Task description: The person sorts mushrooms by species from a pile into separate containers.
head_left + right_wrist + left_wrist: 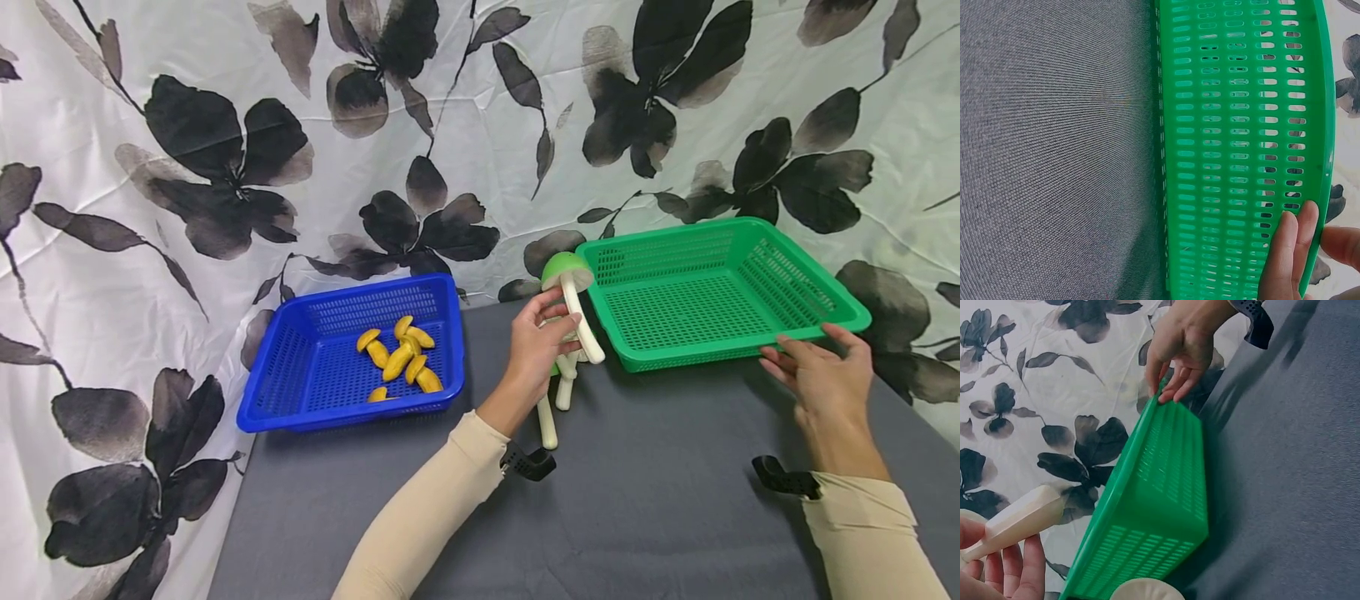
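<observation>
My left hand (534, 343) holds a toy mushroom (582, 323) by its white stem, the green cap upward, beside the left end of a green basket (720, 340). In the left wrist view the pale stem (1022, 519) lies across the fingers. Below that hand, more green-and-white mushrooms (547, 423) lie on the table, partly hidden by it. At the basket's front right, my right hand (831, 387) grips the rim. The right wrist view shows its fingers (1282, 256) against the outer slotted wall and the thumb over the rim's other side.
A blue basket (258, 412) with several yellow toy mushrooms (397, 358) stands on the left of the grey table (645, 500). The green basket's slotted floor (682, 308) is bare. A white curtain with dark flowers (517, 133) hangs behind and to the sides.
</observation>
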Demonstrator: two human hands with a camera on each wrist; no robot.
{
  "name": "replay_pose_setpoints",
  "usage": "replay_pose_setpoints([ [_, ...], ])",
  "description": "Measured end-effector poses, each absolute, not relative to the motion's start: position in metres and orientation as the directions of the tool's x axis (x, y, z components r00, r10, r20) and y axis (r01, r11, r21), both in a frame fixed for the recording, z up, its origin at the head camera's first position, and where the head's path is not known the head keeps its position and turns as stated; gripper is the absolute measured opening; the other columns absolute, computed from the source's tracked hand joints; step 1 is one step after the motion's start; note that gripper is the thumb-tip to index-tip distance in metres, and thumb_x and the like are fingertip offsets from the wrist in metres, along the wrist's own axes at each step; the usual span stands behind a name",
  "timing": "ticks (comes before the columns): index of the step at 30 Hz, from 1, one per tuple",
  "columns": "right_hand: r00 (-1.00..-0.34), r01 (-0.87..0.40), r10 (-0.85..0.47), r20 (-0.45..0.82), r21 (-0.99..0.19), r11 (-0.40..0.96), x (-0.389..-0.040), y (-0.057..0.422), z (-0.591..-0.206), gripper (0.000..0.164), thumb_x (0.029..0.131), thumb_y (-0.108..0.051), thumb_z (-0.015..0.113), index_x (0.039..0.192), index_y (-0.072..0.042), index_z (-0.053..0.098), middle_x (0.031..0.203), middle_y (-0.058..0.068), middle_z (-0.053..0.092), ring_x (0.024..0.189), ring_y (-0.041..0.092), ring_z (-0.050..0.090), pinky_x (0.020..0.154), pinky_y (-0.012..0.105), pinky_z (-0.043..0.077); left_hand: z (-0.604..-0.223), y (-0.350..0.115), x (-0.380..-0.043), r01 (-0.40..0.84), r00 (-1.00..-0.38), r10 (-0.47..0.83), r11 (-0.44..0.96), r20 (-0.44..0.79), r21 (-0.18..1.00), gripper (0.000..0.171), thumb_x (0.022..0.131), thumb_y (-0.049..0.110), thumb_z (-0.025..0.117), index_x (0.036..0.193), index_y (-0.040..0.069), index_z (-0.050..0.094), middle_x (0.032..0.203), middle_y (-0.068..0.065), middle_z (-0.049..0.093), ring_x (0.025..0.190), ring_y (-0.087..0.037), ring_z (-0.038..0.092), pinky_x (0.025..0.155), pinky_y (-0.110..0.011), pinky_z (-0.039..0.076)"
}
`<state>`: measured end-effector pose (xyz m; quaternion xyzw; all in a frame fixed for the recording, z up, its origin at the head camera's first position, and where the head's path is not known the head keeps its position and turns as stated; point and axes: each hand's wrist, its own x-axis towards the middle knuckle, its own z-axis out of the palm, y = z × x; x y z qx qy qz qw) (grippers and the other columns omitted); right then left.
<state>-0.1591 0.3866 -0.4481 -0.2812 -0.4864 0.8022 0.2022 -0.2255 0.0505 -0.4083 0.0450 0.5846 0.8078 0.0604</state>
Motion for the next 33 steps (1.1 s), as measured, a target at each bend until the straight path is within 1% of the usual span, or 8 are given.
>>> replay_pose_setpoints([
  [7,-0.783,-0.067,0.576,-0.235,-0.889,-0.454,-0.156,0.388,-0.449,0.071,0.088,0.002,0.075,0.134,-0.030,0.033,0.082,0.002,0.072,0.067,0.020,0.075,0.059,0.033,0.062,-0.405,0.068,-0.238,-0.042,-0.986,0.164,-0.299,0.008,0.953,0.043,0.095,0.003,0.069,0.133,0.021,0.063,0.106,-0.001,0.064,0.091,-0.016,0.066,0.083,-0.051,0.061],
  [10,-0.784,-0.072,0.577,-0.230,-0.889,-0.452,-0.156,0.388,-0.449,0.070,0.087,0.002,0.076,0.133,-0.030,0.034,0.083,0.002,0.072,0.067,0.019,0.075,0.059,0.033,0.062,-0.402,0.077,-0.243,-0.047,-0.986,0.166,-0.299,0.003,0.953,0.043,0.095,0.002,0.069,0.133,0.019,0.063,0.104,-0.001,0.064,0.091,-0.016,0.067,0.081,-0.049,0.062],
  [14,-0.783,-0.073,0.581,-0.222,-0.895,-0.441,-0.156,0.388,-0.449,0.072,0.088,0.000,0.076,0.137,-0.029,0.032,0.083,0.002,0.071,0.067,0.019,0.075,0.060,0.033,0.062,-0.400,0.089,-0.250,-0.057,-0.986,0.167,-0.305,-0.005,0.951,0.043,0.093,0.001,0.071,0.132,0.016,0.063,0.101,-0.002,0.064,0.090,-0.017,0.068,0.075,-0.046,0.063],
  [18,-0.789,-0.078,0.575,-0.217,-0.893,-0.443,-0.155,0.388,-0.449,0.074,0.088,0.000,0.077,0.139,-0.028,0.031,0.084,0.002,0.071,0.067,0.019,0.075,0.060,0.033,0.062,-0.401,0.099,-0.258,-0.069,-0.987,0.162,-0.308,-0.019,0.949,0.042,0.092,0.001,0.072,0.131,0.016,0.064,0.099,-0.001,0.064,0.088,-0.018,0.069,0.073,-0.044,0.063],
  [22,-0.795,-0.078,0.566,-0.217,-0.889,-0.451,-0.156,0.387,-0.449,0.073,0.086,0.000,0.078,0.135,-0.029,0.033,0.086,0.003,0.072,0.069,0.020,0.076,0.061,0.033,0.062,-0.402,0.107,-0.265,-0.061,-0.989,0.145,-0.292,-0.019,0.955,0.040,0.092,0.001,0.073,0.128,0.017,0.066,0.097,-0.001,0.064,0.085,-0.017,0.068,0.072,-0.043,0.063],
  [26,-0.796,-0.076,0.564,-0.219,-0.888,-0.453,-0.156,0.387,-0.449,0.070,0.086,0.000,0.078,0.132,-0.030,0.034,0.087,0.003,0.073,0.069,0.020,0.076,0.061,0.033,0.062,-0.403,0.112,-0.270,-0.055,-0.992,0.123,-0.267,-0.022,0.962,0.038,0.092,0.002,0.073,0.127,0.016,0.066,0.098,-0.004,0.064,0.083,-0.016,0.068,0.075,-0.047,0.063],
  [29,-0.794,-0.076,0.567,-0.221,-0.888,-0.453,-0.156,0.388,-0.449,0.070,0.086,0.000,0.078,0.132,-0.030,0.034,0.087,0.003,0.073,0.069,0.020,0.076,0.061,0.033,0.062,-0.402,0.116,-0.273,-0.060,-0.994,0.108,-0.250,-0.033,0.966,0.037,0.092,0.003,0.073,0.126,0.016,0.066,0.099,-0.006,0.064,0.083,-0.017,0.067,0.076,-0.048,0.063],
  [33,-0.789,-0.074,0.574,-0.220,-0.892,-0.445,-0.156,0.388,-0.449,0.073,0.086,-0.002,0.079,0.136,-0.029,0.033,0.087,0.003,0.073,0.068,0.019,0.076,0.060,0.033,0.062,-0.403,0.121,-0.277,-0.072,-0.994,0.098,-0.230,-0.051,0.970,0.037,0.092,0.004,0.074,0.126,0.016,0.066,0.098,-0.005,0.063,0.085,-0.018,0.068,0.073,-0.044,0.063],
])
